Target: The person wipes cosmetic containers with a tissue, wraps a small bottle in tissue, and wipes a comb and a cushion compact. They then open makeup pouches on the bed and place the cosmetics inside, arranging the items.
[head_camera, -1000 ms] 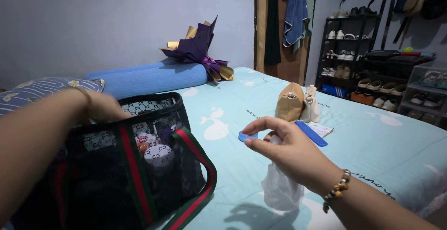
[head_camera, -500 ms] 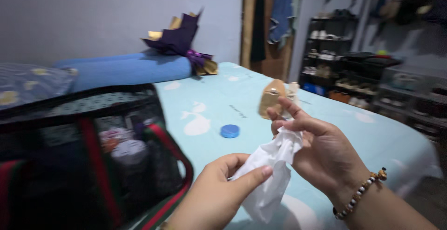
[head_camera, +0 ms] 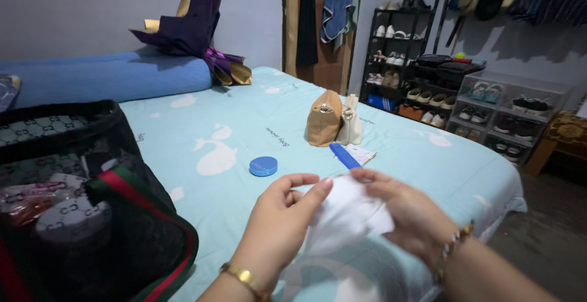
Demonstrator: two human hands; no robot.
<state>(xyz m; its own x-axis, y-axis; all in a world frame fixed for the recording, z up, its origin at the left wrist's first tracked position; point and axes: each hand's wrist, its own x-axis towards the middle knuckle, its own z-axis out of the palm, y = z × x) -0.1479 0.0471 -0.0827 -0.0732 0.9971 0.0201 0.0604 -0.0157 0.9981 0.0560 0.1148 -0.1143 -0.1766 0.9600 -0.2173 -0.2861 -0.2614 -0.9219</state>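
Both of my hands hold a thin white plastic bag (head_camera: 345, 222) low over the bed. My left hand (head_camera: 284, 216) pinches its left edge between thumb and fingers. My right hand (head_camera: 409, 216), with a bead bracelet on the wrist, grips its right side. A small round blue container (head_camera: 263, 166) lies on the light blue sheet just beyond my left hand. A blue flat stick-shaped object (head_camera: 344, 154) rests on a small card beyond my right hand.
A black mesh bag (head_camera: 79, 204) with red and green trim stands open at left, with packets inside. A tan and white pouch (head_camera: 333, 118) stands mid-bed. A blue bolster (head_camera: 104, 78) and purple wrapped bouquet (head_camera: 192, 33) lie at the head. Shoe racks (head_camera: 428, 63) line the right wall.
The blue container has gone from my right hand onto the sheet. My left hand left the mesh bag and joined the right on the white plastic bag.
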